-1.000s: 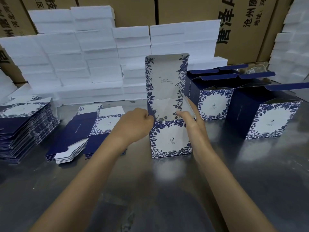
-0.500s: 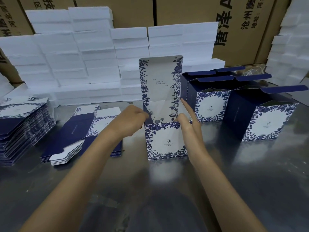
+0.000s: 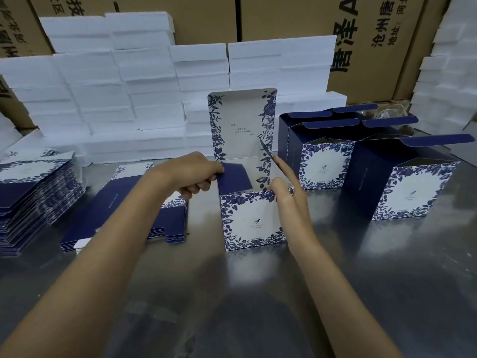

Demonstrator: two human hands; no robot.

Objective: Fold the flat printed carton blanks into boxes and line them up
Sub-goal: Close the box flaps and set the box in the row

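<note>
Head view: the steel table (image 3: 361, 293) fills the lower frame, with white foam slabs (image 3: 124, 99) stacked along its far edge from ten to one o'clock against brown shipping cartons (image 3: 296, 24). At three o'clock stand the finished boxes (image 3: 402, 184), at least three, set close together in a row with their navy top flaps open. At nine o'clock sits a tall stack of flat blanks (image 3: 33, 200), and a lower stack (image 3: 124, 200) lies just left of centre, partly behind the forearm. At centre is the box being formed (image 3: 251, 219), standing on the table with its tall printed lid panel upright. The left hand (image 3: 192, 174) has its fingers curled, pinching the navy side flap (image 3: 233, 177) and turning it inward. The right hand (image 3: 287, 192) lies with fingers straight and flat against the box's right side, holding nothing. By my reckoning the task is early: a few boxes done, this one's flaps half tucked, and most blanks not yet folded.
</note>
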